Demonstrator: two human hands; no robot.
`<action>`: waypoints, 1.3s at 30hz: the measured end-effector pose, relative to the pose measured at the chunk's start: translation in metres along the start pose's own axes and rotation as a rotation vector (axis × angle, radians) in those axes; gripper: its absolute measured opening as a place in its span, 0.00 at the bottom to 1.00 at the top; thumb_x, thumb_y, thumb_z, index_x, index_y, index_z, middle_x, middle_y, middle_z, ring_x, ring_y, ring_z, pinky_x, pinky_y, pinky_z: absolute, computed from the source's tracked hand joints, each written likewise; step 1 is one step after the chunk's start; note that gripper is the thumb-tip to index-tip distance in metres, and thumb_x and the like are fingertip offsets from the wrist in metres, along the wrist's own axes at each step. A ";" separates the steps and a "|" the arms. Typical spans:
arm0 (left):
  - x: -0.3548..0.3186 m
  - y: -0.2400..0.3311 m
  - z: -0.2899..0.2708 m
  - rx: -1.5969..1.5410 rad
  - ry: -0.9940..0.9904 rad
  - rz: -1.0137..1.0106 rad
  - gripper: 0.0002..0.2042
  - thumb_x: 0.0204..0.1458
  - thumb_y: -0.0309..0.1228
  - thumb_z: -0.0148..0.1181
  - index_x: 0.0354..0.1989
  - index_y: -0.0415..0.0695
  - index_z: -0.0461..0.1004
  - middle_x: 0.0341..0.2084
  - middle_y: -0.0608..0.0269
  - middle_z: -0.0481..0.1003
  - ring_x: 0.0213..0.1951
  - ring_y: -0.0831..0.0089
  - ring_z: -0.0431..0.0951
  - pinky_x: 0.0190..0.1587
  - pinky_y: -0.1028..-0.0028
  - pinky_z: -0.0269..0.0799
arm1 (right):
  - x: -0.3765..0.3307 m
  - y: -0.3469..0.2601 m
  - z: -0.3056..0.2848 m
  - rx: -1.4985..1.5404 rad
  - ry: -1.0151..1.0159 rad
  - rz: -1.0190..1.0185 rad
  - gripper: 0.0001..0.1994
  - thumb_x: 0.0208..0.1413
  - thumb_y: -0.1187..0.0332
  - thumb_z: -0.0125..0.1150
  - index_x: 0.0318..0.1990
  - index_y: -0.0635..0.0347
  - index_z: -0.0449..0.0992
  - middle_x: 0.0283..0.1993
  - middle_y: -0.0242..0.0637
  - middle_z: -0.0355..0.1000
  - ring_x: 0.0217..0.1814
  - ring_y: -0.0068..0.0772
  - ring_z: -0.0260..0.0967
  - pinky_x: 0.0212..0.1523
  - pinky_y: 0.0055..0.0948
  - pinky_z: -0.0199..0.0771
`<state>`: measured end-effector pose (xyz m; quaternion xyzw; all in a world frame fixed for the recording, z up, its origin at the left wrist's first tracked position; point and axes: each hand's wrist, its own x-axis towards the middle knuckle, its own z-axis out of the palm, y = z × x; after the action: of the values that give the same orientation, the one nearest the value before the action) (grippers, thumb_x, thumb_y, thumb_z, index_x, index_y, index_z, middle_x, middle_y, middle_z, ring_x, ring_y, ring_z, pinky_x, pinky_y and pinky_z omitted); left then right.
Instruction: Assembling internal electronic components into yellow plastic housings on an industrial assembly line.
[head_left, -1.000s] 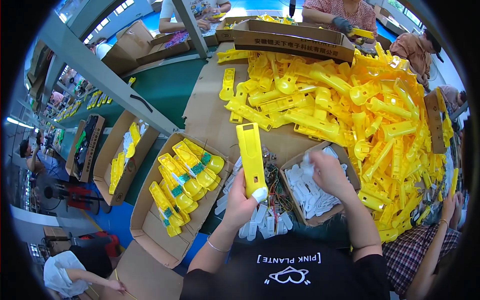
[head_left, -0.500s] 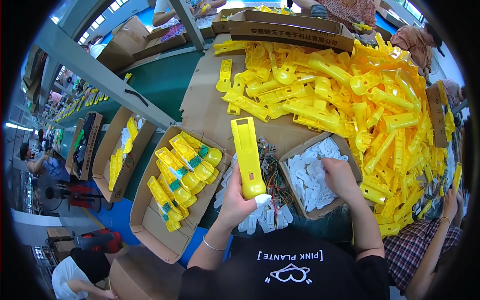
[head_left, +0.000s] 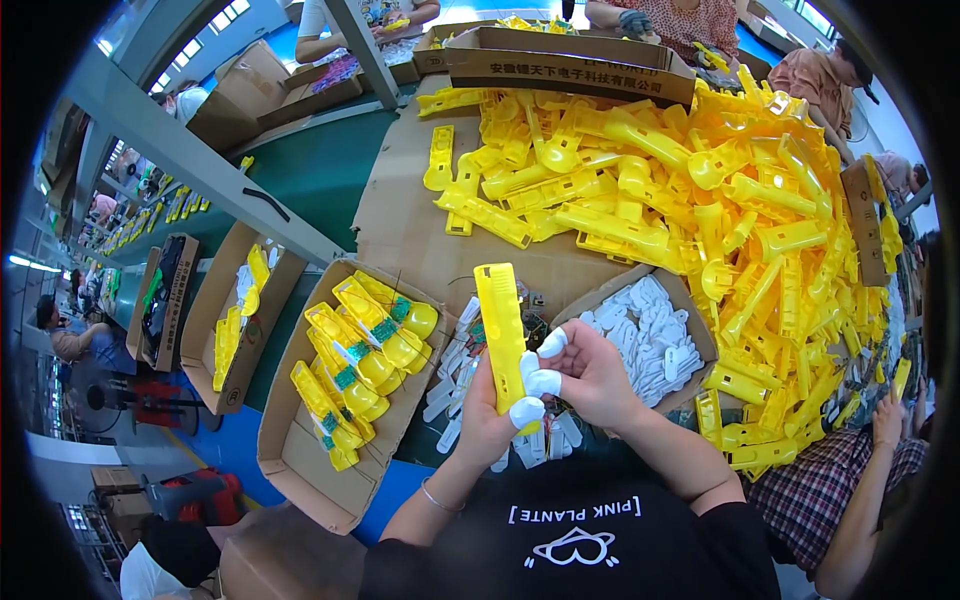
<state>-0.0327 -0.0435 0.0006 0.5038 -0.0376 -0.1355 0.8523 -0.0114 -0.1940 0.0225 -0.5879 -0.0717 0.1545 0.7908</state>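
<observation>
Worktop: the cardboard-covered worktop stretches beyond the white-parts box, the landmark here.
Yellow heap: the large heap of yellow shells rises beyond and right of the white-parts box; those that show clearly look bare, so most of the shells in view appear unfitted.
Carton: the open carton is left of the white-parts box and holds a smaller group of shells with green boards and dark wires; these look fitted, and its near end has room.
White pieces: many white pieces fill the white-parts box, a plentiful stock by the look of it.
Wired parts: a tangle of wired parts is just left of the white-parts box, partly hidden.
Left hand: the left hand is clamped around the held shell.
Right hand: the right hand has its capped fingertips at the held shell's edge; whether they pinch anything I cannot tell.
Held shell: the held shell is upright, left of the white-parts box; no green board is evident on it, so it seems unfinished.
</observation>
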 end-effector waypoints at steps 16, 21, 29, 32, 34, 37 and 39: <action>0.003 0.023 -0.025 0.522 0.026 0.145 0.29 0.46 0.32 0.59 0.55 0.39 0.52 0.38 0.62 0.66 0.39 0.77 0.68 0.41 0.76 0.66 | 0.010 -0.016 0.014 -0.426 -0.030 -0.057 0.08 0.49 0.79 0.57 0.36 0.68 0.67 0.39 0.39 0.71 0.40 0.23 0.71 0.38 0.21 0.74; 0.002 0.062 -0.049 0.037 0.149 0.342 0.29 0.46 0.28 0.56 0.57 0.41 0.51 0.25 0.65 0.65 0.23 0.76 0.69 0.26 0.78 0.68 | 0.046 -0.038 -0.002 -0.402 0.145 -0.364 0.10 0.46 0.78 0.60 0.39 0.66 0.72 0.36 0.36 0.71 0.38 0.23 0.70 0.39 0.22 0.71; -0.011 0.030 -0.062 -0.031 0.350 0.214 0.16 0.47 0.33 0.56 0.42 0.41 0.62 0.21 0.61 0.67 0.21 0.75 0.66 0.21 0.77 0.65 | 0.040 0.054 0.024 -1.403 -0.152 -0.512 0.08 0.33 0.73 0.61 0.25 0.62 0.71 0.28 0.38 0.66 0.34 0.39 0.65 0.35 0.35 0.66; -0.014 0.024 -0.066 -0.031 0.343 0.226 0.18 0.44 0.31 0.58 0.42 0.41 0.62 0.23 0.61 0.68 0.24 0.74 0.69 0.24 0.75 0.68 | 0.044 0.063 0.026 -1.401 -0.116 -0.578 0.09 0.31 0.75 0.58 0.26 0.62 0.71 0.29 0.38 0.65 0.35 0.39 0.64 0.38 0.35 0.65; -0.015 0.022 -0.067 0.070 0.369 0.218 0.18 0.45 0.31 0.58 0.43 0.41 0.62 0.25 0.58 0.70 0.25 0.72 0.70 0.29 0.74 0.70 | 0.043 0.054 0.018 -1.216 -0.124 -0.565 0.10 0.31 0.76 0.57 0.27 0.61 0.71 0.28 0.38 0.64 0.35 0.38 0.64 0.36 0.35 0.65; -0.016 0.024 -0.071 0.015 0.299 0.168 0.18 0.45 0.30 0.57 0.43 0.40 0.62 0.33 0.52 0.73 0.33 0.67 0.74 0.36 0.71 0.72 | 0.031 0.030 0.015 -0.994 -0.039 -0.621 0.09 0.34 0.80 0.57 0.28 0.63 0.71 0.28 0.38 0.65 0.29 0.36 0.65 0.29 0.29 0.67; -0.017 0.027 -0.062 -0.073 0.238 0.106 0.18 0.45 0.30 0.58 0.44 0.40 0.62 0.35 0.50 0.73 0.36 0.65 0.75 0.39 0.69 0.72 | 0.019 0.018 0.015 -0.799 0.008 -0.647 0.08 0.39 0.81 0.58 0.31 0.64 0.72 0.27 0.39 0.67 0.25 0.35 0.67 0.25 0.25 0.68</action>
<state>-0.0314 0.0262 -0.0046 0.4822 0.0423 -0.0310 0.8745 -0.0008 -0.1699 0.0088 -0.7924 -0.3006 -0.1399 0.5121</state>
